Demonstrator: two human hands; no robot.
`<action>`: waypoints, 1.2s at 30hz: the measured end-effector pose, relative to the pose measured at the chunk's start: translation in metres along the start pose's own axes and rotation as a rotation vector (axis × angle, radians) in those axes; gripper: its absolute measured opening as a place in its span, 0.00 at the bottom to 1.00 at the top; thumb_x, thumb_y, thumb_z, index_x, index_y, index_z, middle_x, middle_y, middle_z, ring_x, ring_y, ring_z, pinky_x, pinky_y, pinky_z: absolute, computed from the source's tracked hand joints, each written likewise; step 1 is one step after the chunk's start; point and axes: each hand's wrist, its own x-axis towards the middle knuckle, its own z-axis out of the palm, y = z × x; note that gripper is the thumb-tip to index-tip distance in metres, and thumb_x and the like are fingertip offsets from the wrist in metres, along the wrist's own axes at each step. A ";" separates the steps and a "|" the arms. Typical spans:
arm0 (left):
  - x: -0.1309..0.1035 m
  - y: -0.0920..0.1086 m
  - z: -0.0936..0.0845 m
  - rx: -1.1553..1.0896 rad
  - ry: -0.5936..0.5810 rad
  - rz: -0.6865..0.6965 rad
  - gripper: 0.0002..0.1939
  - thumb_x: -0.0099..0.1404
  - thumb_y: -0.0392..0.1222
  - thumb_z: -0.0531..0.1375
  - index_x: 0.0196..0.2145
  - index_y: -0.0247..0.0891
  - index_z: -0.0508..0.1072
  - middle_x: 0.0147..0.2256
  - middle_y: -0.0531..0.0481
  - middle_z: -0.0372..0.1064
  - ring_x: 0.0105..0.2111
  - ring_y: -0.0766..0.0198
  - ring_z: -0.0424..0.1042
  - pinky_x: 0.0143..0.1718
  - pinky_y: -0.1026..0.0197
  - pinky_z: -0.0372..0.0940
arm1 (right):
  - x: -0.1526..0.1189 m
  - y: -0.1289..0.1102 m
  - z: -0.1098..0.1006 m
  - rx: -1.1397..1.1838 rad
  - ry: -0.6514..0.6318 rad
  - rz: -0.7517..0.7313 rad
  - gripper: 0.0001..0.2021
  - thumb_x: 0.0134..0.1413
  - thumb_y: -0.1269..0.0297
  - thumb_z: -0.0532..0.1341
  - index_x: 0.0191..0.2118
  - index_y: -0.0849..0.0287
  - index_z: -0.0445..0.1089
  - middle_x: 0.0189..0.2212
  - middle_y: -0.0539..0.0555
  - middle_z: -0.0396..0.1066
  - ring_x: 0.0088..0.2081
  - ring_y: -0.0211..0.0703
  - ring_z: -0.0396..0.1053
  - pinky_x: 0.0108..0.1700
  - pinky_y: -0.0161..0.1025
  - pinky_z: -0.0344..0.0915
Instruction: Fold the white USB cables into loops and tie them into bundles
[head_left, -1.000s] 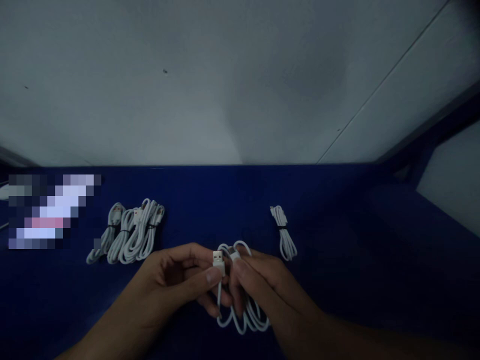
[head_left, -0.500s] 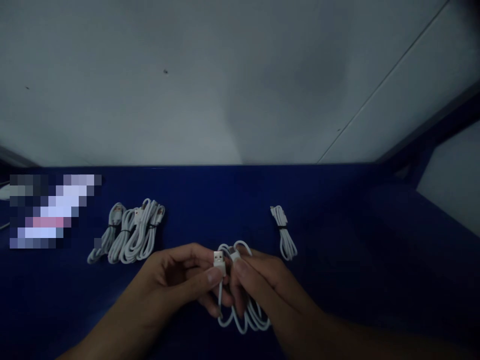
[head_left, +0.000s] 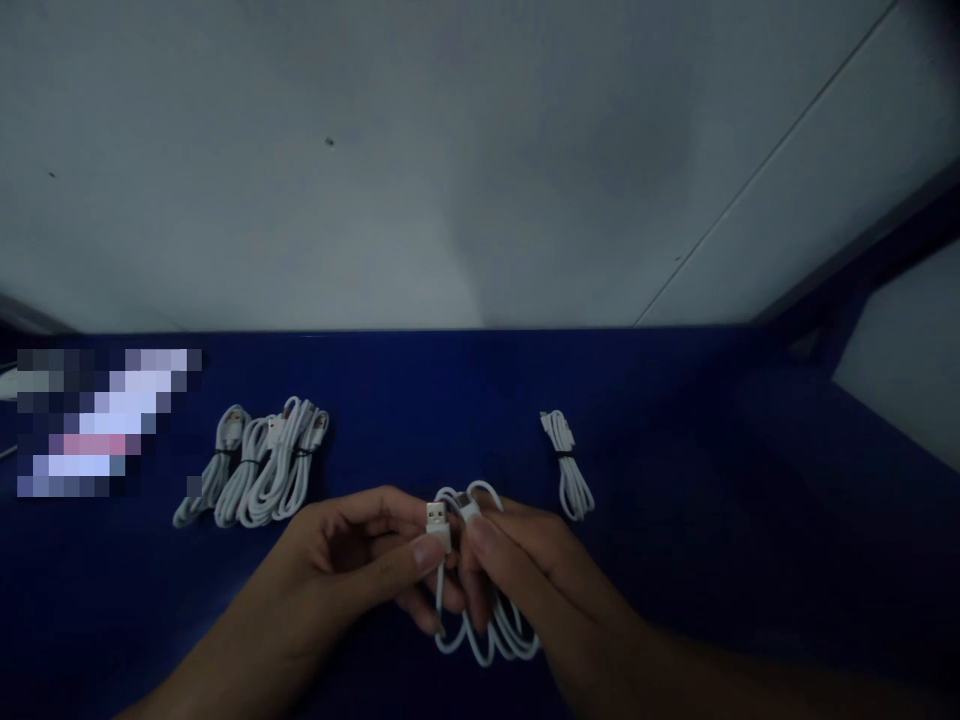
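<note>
A white cable hangs in loose loops between and below my two hands, near the bottom centre. My left hand pinches its USB plug between thumb and fingers, metal end pointing up. Close beside it, my right hand is closed on the cable and its other connector, partly covered by the thumb. Some of the coils are hidden behind the right fingers.
Several white cable bundles with black ties lie left on the blue table. One tied bundle lies to the right. A pixelated bright object is at far left. A pale wall rises behind.
</note>
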 end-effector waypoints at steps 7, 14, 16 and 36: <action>0.001 -0.001 -0.001 -0.015 -0.012 0.004 0.05 0.75 0.40 0.69 0.40 0.39 0.87 0.33 0.48 0.83 0.33 0.65 0.79 0.37 0.68 0.75 | 0.001 0.003 0.000 0.025 0.006 -0.008 0.28 0.83 0.57 0.47 0.27 0.56 0.65 0.33 0.53 0.74 0.38 0.41 0.71 0.48 0.43 0.68; 0.000 0.001 0.001 -0.018 -0.010 -0.001 0.05 0.75 0.39 0.69 0.40 0.39 0.86 0.34 0.49 0.84 0.33 0.67 0.80 0.38 0.69 0.75 | 0.001 0.002 0.000 0.022 0.012 0.003 0.28 0.83 0.56 0.47 0.26 0.56 0.64 0.33 0.53 0.73 0.38 0.42 0.71 0.49 0.44 0.68; -0.001 0.001 0.001 -0.020 -0.014 -0.001 0.05 0.75 0.40 0.69 0.40 0.39 0.86 0.34 0.48 0.84 0.33 0.66 0.80 0.38 0.68 0.75 | 0.002 0.001 -0.001 0.020 0.011 0.007 0.28 0.82 0.56 0.48 0.26 0.56 0.64 0.33 0.53 0.74 0.38 0.42 0.71 0.51 0.45 0.68; 0.002 -0.006 -0.002 -0.081 -0.053 0.035 0.09 0.73 0.46 0.72 0.41 0.38 0.87 0.34 0.47 0.86 0.34 0.65 0.84 0.35 0.70 0.77 | -0.001 0.006 -0.002 0.012 0.003 0.016 0.26 0.81 0.60 0.50 0.26 0.56 0.66 0.30 0.51 0.73 0.36 0.41 0.69 0.47 0.43 0.68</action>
